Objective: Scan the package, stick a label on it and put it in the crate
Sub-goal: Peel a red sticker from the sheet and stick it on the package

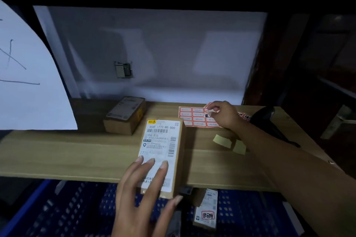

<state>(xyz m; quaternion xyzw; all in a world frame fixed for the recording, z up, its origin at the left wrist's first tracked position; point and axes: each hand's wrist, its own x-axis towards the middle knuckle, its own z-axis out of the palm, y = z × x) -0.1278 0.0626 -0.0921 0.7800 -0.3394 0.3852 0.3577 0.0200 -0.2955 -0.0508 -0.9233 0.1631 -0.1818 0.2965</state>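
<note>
- We see the package (pixel 162 155), a long brown carton with a white shipping slip on its top face, lying on the wooden shelf (pixel 57 152) with its near end overhanging the front edge above the blue crate (pixel 81 208).
- Its long axis runs from us toward the back wall, tilted only slightly.
- Our left hand (pixel 143 198) lies open and flat on the near end of the package: fingers spread on the slip, thumb against the right side, pinning it, not lifting it.
- Our right hand (pixel 223 114) is pinched closed on a red-bordered label (pixel 209 106), lifted at the top edge of the label sheet (pixel 194 119); we cannot tell whether it is wholly free of the sheet.
- The relation that matters: the package lies to the left of and nearer than the pinching hand, so we judge the label must travel leftward and toward us onto the slip.
- Counts: two cartons on the shelf, counting the second box (pixel 125 114) behind; one labelled parcel (pixel 207 209) already in the crate; two yellow paper slips (pixel 230 143); one dark handheld scanner (pixel 269 119) beside the right forearm.
</note>
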